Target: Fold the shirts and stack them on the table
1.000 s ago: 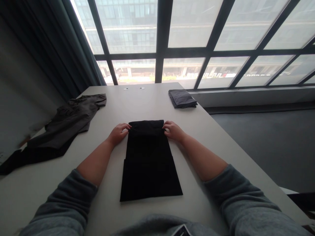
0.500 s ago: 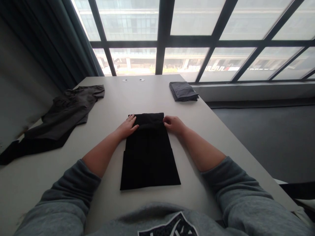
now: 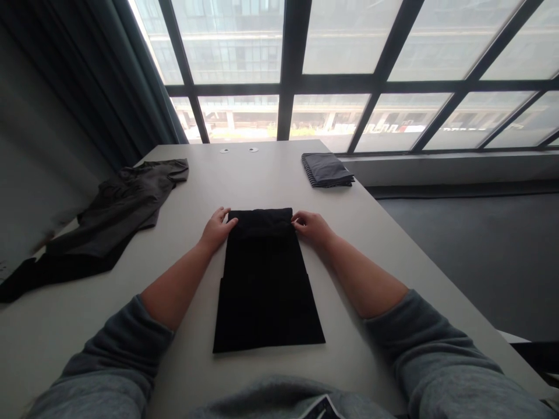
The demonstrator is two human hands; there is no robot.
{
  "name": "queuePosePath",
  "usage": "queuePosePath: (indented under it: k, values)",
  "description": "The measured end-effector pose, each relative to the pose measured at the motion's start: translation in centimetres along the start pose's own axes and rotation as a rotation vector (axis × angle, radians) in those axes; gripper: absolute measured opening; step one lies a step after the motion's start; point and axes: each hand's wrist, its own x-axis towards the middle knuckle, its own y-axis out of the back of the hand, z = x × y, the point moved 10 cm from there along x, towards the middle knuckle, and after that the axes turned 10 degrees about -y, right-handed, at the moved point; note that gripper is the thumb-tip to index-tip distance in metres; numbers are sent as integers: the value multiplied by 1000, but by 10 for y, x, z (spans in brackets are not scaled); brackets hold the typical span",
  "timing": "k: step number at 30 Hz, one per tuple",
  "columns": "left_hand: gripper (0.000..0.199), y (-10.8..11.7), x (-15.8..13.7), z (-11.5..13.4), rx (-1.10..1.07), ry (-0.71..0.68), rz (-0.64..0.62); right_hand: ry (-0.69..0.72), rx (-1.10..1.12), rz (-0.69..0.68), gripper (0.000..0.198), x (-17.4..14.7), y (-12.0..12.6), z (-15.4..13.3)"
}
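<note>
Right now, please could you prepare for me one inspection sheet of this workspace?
Surface: white table, two round fittings near far edge.
Work item: black cloth, lying flat, far end apparently folded over.
Clutter: dark garments, loosely spread, left; folded gray cloth, far right.
Hands: left hand at the black cloth's far left corner, right hand at its far right edge; grips unclear.
Cables: nothing seen.
Surroundings: window ahead, curtain left, gray floor right.

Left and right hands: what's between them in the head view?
The folded far end of the black garment, spanning from left hand to right hand in the head view.
</note>
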Motion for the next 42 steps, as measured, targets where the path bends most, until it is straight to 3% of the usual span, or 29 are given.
queuePosePath:
  k: [4,9,11,16,20,24,30,37,42]
  values:
    - [67,-2,22,-23,-10,170,-22,-104,-39,111,24,23,-2,13]
    - [26,-7,55,-17,124,177,-39,-178,-129,110,21,54,-20,17]
    - [20,-12,59,-9,140,148,-29,-208,-98,117,21,60,-23,18]
    - [22,-13,52,1,126,98,61,-285,171,211,27,63,-24,30]
    - [32,-15,48,-2,63,123,105,-392,333,209,32,61,-35,42]
    - [43,-19,46,-1,-9,137,102,-412,346,192,33,60,-38,38]
    - [46,-7,44,-4,50,149,139,-252,182,285,27,58,-23,19]
    - [37,-4,49,-5,181,167,198,-361,151,301,27,56,-25,28]
    - [28,-3,47,-2,209,133,187,-356,152,272,28,52,-22,27]
